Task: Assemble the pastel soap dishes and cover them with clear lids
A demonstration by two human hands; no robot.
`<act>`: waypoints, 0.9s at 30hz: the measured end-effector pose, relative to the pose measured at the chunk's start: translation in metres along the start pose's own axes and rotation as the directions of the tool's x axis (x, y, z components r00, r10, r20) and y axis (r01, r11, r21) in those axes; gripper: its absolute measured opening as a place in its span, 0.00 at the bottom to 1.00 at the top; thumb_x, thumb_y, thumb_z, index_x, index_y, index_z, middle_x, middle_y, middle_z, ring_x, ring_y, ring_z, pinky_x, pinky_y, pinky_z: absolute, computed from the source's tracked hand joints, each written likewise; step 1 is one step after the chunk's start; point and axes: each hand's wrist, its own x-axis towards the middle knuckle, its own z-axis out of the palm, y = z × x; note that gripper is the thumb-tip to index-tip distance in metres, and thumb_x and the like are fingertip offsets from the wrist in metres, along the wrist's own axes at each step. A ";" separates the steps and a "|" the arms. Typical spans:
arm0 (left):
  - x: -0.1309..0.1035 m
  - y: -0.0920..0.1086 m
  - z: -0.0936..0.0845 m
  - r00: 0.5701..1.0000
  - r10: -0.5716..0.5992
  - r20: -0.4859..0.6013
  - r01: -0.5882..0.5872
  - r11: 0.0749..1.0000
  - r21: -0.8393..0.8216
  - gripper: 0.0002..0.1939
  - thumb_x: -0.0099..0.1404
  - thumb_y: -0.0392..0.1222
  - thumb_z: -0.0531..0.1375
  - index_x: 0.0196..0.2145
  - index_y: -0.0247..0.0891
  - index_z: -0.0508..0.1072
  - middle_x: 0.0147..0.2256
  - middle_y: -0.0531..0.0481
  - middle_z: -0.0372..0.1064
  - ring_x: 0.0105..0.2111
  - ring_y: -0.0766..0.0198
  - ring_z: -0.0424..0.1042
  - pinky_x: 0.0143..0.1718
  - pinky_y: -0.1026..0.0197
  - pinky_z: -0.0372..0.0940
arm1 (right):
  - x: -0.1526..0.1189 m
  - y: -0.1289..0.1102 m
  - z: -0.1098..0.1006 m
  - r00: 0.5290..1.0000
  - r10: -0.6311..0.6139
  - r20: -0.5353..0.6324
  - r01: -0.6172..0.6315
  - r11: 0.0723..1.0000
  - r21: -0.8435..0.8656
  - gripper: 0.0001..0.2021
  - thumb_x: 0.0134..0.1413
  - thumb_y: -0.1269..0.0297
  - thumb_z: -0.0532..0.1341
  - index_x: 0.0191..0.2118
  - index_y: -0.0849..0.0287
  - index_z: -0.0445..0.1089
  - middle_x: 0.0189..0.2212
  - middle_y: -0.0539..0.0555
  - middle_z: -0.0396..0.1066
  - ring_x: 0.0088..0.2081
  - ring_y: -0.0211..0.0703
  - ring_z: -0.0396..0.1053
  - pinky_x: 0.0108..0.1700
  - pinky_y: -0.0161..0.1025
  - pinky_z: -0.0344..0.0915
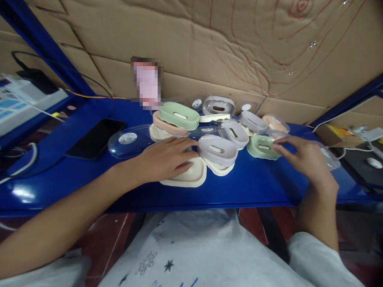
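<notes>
My left hand (167, 159), fingers apart, rests palm down over a cream dish (196, 173) near the table's front edge. To its right, a lilac slotted dish (218, 150) lies on another cream piece (220, 168). My right hand (302, 153) has its thumb and forefinger at the right rim of a small green slotted dish (260, 146). Behind my left hand, a larger green dish (179, 115) sits on a peach one (170, 126). More lilac dishes (236, 133) and a grey one (219, 107) lie among clear lids.
A black phone (95, 138) and a clear lid (128, 139) with a round label lie at the left of the blue table (254, 187). Cardboard (191, 48) stands behind. Another clear lid (329, 157) is beyond my right hand. A small carton (338, 135) is at the far right.
</notes>
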 end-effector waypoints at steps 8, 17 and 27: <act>0.000 0.003 -0.002 1.000 0.005 -0.021 -0.004 1.000 0.011 0.13 0.76 0.40 0.58 0.54 0.42 0.78 0.63 0.40 0.68 0.61 0.47 0.72 0.62 0.44 0.67 | 0.005 -0.006 0.005 0.987 -0.049 0.155 0.029 0.991 0.129 0.22 0.67 0.37 0.57 0.47 0.44 0.81 0.46 0.56 0.83 0.50 0.68 0.79 0.55 0.62 0.72; -0.001 0.000 0.004 1.000 0.006 -0.031 -0.005 1.000 0.008 0.12 0.75 0.41 0.58 0.52 0.42 0.78 0.63 0.40 0.68 0.59 0.47 0.73 0.62 0.44 0.67 | 0.019 -0.026 0.026 0.953 -0.153 0.261 0.117 0.982 0.146 0.20 0.72 0.42 0.52 0.48 0.50 0.72 0.44 0.58 0.80 0.43 0.57 0.78 0.46 0.53 0.73; -0.002 0.001 0.003 0.999 0.033 -0.021 -0.031 0.996 0.083 0.12 0.77 0.42 0.57 0.52 0.41 0.78 0.63 0.41 0.68 0.56 0.48 0.74 0.59 0.45 0.68 | 0.061 -0.004 0.029 0.999 -0.029 -0.039 0.033 0.996 0.082 0.25 0.75 0.48 0.44 0.66 0.44 0.67 0.70 0.55 0.65 0.71 0.58 0.61 0.69 0.62 0.58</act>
